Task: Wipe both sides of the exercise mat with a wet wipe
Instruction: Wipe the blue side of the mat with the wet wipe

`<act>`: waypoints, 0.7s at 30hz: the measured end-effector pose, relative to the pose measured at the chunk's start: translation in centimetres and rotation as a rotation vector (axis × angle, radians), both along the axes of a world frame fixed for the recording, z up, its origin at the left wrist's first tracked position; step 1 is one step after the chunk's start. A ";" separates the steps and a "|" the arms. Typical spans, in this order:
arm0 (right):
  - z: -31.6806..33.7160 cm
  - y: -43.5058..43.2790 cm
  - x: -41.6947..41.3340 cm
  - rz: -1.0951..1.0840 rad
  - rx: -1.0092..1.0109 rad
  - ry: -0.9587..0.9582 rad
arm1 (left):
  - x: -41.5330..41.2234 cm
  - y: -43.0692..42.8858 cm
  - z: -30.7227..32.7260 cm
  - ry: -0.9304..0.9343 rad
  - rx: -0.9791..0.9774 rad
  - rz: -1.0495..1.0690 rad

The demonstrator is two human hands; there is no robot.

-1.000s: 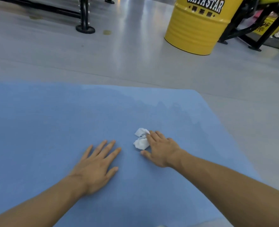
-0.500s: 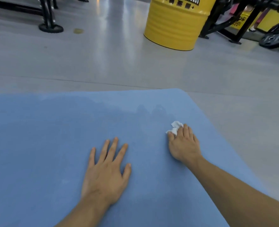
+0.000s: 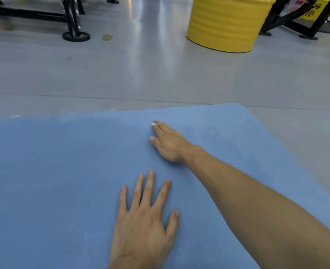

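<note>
Wipe [image 3: 153, 124] peeks from under right hand [image 3: 170, 144] (mat [image 3: 53, 181] beneath).

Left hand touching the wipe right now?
Apart. Head view: the wipe peeks out white under the fingers of the right hand; the left hand lies flat on the mat, bare blue between them.

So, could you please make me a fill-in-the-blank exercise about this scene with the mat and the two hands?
1. The exercise mat is ___ in colour.
2. The left hand lies flat on the mat and holds ___.
3. The right hand presses the wet wipe down; only a small ___ bit shows.
4. Beyond the mat a ___ drum stands on the grey floor.
Missing words: blue, nothing, white, yellow.
</note>
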State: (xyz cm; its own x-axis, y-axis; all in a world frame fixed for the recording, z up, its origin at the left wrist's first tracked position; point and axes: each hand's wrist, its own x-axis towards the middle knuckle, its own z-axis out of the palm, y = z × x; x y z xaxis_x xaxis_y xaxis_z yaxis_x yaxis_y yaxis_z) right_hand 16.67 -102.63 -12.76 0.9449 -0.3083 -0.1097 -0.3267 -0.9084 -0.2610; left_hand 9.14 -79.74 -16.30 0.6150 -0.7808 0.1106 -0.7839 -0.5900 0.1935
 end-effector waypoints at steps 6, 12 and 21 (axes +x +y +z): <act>-1.0 -3.1 -2.9 -0.184 -0.114 -0.032 | -0.1 -0.1 -0.3 -0.041 -0.027 0.033; -1.3 -9.7 -9.6 -0.572 -0.123 0.037 | -0.1 -0.1 -0.4 -0.075 -0.030 0.043; -1.6 -9.0 -8.6 -0.506 -0.001 -0.085 | -0.1 -0.2 -0.5 -0.094 -0.061 0.045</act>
State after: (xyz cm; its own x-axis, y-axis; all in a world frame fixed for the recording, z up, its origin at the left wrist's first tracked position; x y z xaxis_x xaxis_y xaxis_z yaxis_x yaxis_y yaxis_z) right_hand 8.05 -111.64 -14.33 0.6832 -0.7292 -0.0380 -0.7029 -0.6427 -0.3049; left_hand 9.09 -79.92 -16.78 0.6337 -0.7429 0.2156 -0.7734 -0.6141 0.1569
